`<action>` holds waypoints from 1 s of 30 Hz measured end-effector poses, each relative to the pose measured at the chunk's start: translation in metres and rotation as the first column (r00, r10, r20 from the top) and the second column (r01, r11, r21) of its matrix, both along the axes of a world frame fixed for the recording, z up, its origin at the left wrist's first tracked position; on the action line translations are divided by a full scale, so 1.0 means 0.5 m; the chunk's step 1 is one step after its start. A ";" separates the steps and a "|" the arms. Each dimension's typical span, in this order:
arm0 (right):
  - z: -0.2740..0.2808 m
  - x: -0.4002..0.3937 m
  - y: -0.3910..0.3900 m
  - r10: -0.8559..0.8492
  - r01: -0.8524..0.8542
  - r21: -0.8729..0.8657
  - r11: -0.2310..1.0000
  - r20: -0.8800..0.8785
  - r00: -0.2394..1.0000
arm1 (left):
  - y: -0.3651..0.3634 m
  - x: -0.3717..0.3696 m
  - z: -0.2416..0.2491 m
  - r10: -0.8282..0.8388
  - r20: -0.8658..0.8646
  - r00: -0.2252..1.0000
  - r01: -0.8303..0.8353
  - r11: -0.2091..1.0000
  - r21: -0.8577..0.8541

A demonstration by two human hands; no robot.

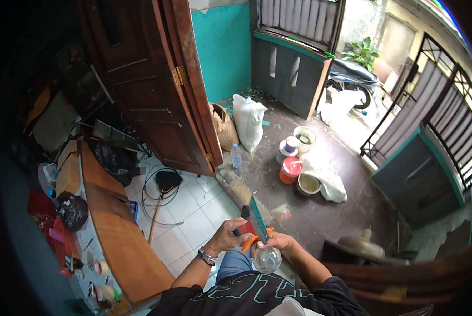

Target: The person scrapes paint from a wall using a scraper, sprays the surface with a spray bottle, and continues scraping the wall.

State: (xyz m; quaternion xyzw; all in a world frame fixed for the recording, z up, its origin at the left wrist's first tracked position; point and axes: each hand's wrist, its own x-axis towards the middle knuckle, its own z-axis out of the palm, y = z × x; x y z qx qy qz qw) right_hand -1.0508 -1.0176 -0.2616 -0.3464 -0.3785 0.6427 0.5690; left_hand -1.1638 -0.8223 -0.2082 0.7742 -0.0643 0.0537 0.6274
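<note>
My left hand (226,237) is closed around the red and black handle of a tool (245,227), held in front of my body. The tool's flat blade (257,218) has a teal, speckled surface and points up and away. My right hand (276,243) is closed at the lower end of the blade, beside an orange piece (250,242). Just below the right fingers is a round, clear container (268,260); how it is held is partly hidden.
An open brown door (157,89) stands ahead on the left. White sack (249,121), water bottle (236,156), red bucket (290,169) and other buckets sit on the dark floor. A wooden board (115,226) lies left. A broom (167,180) and cable lie on white tiles.
</note>
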 end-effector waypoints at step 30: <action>0.247 1.201 0.370 -0.836 0.848 0.050 0.527 0.209 0.507 | 0.573 1.185 0.029 0.447 -0.031 0.894 -0.434 0.882 0.185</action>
